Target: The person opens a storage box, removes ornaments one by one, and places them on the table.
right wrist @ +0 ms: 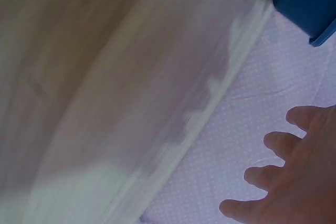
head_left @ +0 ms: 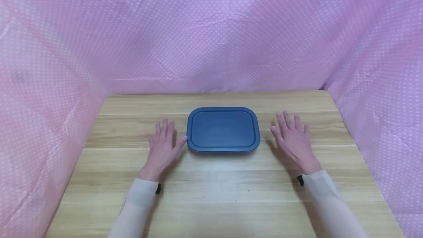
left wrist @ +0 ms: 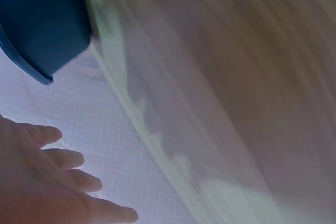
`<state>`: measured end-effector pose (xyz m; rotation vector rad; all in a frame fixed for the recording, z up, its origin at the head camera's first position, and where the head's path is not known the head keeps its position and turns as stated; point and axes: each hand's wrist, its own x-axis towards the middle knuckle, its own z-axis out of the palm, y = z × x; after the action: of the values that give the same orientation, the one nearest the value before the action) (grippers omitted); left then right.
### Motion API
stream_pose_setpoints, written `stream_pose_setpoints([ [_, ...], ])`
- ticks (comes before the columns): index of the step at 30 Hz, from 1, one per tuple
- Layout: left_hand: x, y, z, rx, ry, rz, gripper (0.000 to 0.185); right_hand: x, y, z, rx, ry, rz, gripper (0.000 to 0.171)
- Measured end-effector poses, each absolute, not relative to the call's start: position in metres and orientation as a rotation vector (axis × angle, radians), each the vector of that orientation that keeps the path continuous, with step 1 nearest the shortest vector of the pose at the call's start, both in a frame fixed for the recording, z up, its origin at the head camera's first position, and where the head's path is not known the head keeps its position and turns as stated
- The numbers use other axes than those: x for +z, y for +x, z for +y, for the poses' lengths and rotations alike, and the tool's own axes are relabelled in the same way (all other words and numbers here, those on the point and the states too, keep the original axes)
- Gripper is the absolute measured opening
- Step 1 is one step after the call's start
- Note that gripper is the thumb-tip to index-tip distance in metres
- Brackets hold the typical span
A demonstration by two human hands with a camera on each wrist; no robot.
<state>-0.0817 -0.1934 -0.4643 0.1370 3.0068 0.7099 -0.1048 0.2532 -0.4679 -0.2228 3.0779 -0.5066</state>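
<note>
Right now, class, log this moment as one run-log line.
left hand: open, thumb at box | right hand: open, apart from box | box: lidded, on table

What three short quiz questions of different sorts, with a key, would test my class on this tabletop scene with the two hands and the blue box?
1. True or false: the blue lidded box lies between the left hand and the right hand.
2. Which hand's thumb reaches the box's edge? A) left B) right
3. Fill in: the box rests on a ____ table.

Key: 1. True. 2. A, while the right hand stays a little apart from the box. 3. Wooden.
</note>
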Motion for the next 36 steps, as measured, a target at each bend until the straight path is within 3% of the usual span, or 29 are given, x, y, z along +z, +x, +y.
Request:
stream_pose_setpoints([
  [21, -0.457, -0.083, -0.156, 1.692, -0.059, 2.614, 0.058, -0.473, -0.095, 0.203, -1.25, -0.123, 2.782, 0.072],
  [36, -0.467, -0.081, -0.149, 1.81, -0.256, 2.548, 0.049, -0.472, -0.092, 0.194, -1.327, -0.043, 2.825, 0.048],
])
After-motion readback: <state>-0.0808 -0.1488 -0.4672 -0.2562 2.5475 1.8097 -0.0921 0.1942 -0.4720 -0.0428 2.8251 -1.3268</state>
